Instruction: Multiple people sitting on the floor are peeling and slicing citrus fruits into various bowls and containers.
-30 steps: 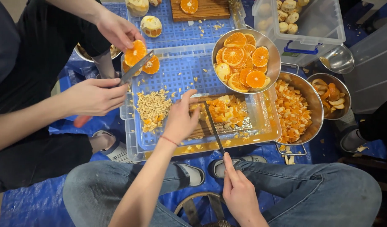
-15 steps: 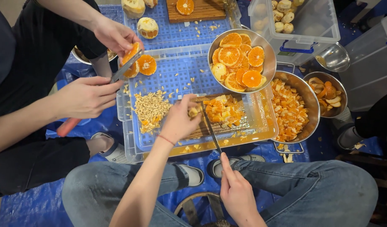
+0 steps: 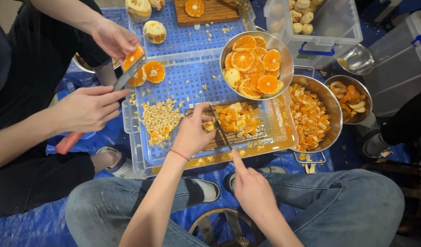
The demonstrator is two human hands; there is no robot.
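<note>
Nearest the camera, the right hand (image 3: 252, 192) is closed around the handle of a knife (image 3: 221, 129), forefinger stretched along the spine. The blade runs away from the hand onto a small wooden cutting board (image 3: 260, 133) lying in the near right part of a clear plastic tray (image 3: 137, 158).

The left hand (image 3: 192, 133) rests on the near left end of that board, fingers curled down. Its fingertips sit just left of the blade; whether they pinch a piece of fruit cannot be told. The chopped orange pieces (image 3: 235, 120) lie in a heap on the board, touching the blade on its right side, just beyond the left fingertips.

A heap of pale seeds (image 3: 160, 120) lies on the tray's blue grid, left of the left hand.

At the tray's right edge stands a steel bowl of diced orange (image 3: 311, 116). At the far right corner a second steel bowl (image 3: 256, 61) holds halved oranges.

At the far left corner, a second person's hands work: one hand (image 3: 89, 109) holds a red-handled knife (image 3: 66, 142), the other hand (image 3: 113, 39) grips an orange half (image 3: 133, 57) against the blade. Another orange half (image 3: 154, 72) lies just beside it on the grid.
</note>
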